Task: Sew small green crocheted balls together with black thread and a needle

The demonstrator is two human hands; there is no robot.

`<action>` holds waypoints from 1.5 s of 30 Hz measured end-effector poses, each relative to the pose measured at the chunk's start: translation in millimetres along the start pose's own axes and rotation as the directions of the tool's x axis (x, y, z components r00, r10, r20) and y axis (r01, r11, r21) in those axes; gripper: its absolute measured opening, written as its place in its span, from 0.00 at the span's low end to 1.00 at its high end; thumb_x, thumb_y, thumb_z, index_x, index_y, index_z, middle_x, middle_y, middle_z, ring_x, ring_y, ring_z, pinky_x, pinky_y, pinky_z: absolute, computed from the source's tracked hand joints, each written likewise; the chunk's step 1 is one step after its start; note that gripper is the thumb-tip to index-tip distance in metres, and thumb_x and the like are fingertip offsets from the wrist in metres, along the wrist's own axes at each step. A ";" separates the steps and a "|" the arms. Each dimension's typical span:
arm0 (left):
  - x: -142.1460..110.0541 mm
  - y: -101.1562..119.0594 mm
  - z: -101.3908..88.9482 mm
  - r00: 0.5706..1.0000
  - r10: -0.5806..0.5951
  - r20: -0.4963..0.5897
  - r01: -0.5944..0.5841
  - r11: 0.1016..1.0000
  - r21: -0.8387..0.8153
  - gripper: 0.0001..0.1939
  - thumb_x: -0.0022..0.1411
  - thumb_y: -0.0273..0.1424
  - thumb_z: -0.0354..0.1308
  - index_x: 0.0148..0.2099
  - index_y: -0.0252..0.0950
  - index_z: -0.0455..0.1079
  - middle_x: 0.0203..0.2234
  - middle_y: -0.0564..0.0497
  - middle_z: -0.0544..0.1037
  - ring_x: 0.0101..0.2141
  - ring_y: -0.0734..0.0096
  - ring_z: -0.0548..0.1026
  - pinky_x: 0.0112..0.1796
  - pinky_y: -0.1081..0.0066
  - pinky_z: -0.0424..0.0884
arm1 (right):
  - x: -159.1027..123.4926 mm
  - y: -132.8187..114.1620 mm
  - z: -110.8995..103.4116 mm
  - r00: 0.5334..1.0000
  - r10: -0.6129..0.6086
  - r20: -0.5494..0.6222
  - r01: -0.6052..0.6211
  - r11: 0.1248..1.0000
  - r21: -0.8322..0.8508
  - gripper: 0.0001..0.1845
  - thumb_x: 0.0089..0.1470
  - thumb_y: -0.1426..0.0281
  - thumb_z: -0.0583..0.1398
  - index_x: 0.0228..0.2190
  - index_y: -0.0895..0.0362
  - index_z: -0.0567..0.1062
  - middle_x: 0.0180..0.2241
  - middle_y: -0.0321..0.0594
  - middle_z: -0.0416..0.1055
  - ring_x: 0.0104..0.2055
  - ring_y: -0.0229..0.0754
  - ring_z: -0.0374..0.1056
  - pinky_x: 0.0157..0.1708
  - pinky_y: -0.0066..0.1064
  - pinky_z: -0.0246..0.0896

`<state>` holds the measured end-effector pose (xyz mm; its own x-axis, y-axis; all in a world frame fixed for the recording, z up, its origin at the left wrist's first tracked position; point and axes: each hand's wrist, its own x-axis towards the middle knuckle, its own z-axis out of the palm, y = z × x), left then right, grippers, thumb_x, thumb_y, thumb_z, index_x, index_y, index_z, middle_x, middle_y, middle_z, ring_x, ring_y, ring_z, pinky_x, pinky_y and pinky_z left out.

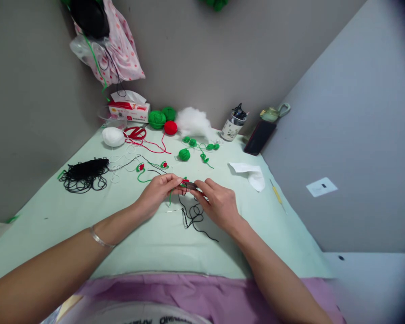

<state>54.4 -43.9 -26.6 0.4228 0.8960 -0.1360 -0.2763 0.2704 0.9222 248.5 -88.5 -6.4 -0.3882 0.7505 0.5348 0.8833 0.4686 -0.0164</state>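
My left hand [158, 190] pinches a small red and green crochet piece [185, 182] between thumb and fingers, with a green yarn tail hanging below. In my right hand [219, 200] is a dark, flat, narrow tool [191, 185], its tip against the crochet piece; it looks like thread snips, but the fingers cover much of it. Black yarn [193, 218] trails from the piece and lies in loops on the table beneath both hands. A thin needle [172, 211] rests beside those loops. Two similar red and green pieces [141, 167] lie just beyond my left hand.
A black yarn bundle [84, 173] lies at left. White [113, 137], green [157, 119] and red yarn balls [170, 128], stuffing [193, 121] and a tissue box [130, 110] line the back. A pen cup [232, 127], phone [260, 137], white tissue [253, 173] and yellow-handled crochet hook [276, 193] are right.
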 end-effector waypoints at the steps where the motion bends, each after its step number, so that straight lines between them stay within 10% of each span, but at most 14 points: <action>1: 0.0 -0.1 0.0 1.000 -0.001 0.002 0.001 1.000 0.000 0.15 0.58 0.41 0.67 0.32 0.34 0.73 0.30 0.49 0.80 0.36 0.66 0.79 0.46 0.65 0.72 | -0.1 0.0 0.0 1.000 0.005 0.003 -0.005 1.000 0.014 0.16 0.69 0.60 0.53 0.37 0.55 0.76 0.27 0.36 0.72 0.26 0.33 0.65 0.23 0.29 0.45; 17: -1.0 3.3 0.9 1.000 -0.008 0.013 0.008 1.000 -0.020 0.14 0.58 0.40 0.68 0.32 0.33 0.73 0.30 0.49 0.80 0.35 0.67 0.78 0.43 0.68 0.72 | 2.2 12.4 -3.9 0.964 0.207 0.166 -0.265 0.805 0.531 0.12 0.60 0.61 0.63 0.39 0.56 0.77 0.30 0.36 0.73 0.27 0.35 0.64 0.28 0.26 0.57; 37: 2.0 -1.9 -1.0 0.999 -0.009 0.050 0.011 0.999 -0.032 0.14 0.60 0.39 0.67 0.33 0.32 0.74 0.31 0.50 0.79 0.35 0.71 0.77 0.44 0.69 0.72 | -0.5 3.0 -3.1 0.961 0.200 0.194 -0.264 0.871 0.414 0.12 0.65 0.61 0.57 0.39 0.55 0.78 0.31 0.37 0.74 0.27 0.35 0.64 0.28 0.27 0.53; 45: 0.3 -1.9 -1.1 0.999 -0.004 0.041 0.005 0.999 -0.037 0.13 0.59 0.39 0.67 0.34 0.32 0.75 0.31 0.50 0.79 0.35 0.69 0.78 0.45 0.67 0.73 | 3.9 11.9 0.8 0.887 0.377 0.269 -0.449 0.563 0.693 0.15 0.56 0.58 0.64 0.38 0.57 0.77 0.26 0.34 0.68 0.27 0.35 0.60 0.29 0.28 0.56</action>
<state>54.1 -43.7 -28.8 0.4592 0.8796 -0.1245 -0.3058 0.2881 0.9075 257.2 -79.6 -5.2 -0.0820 0.9670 0.2411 0.4895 0.2498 -0.8355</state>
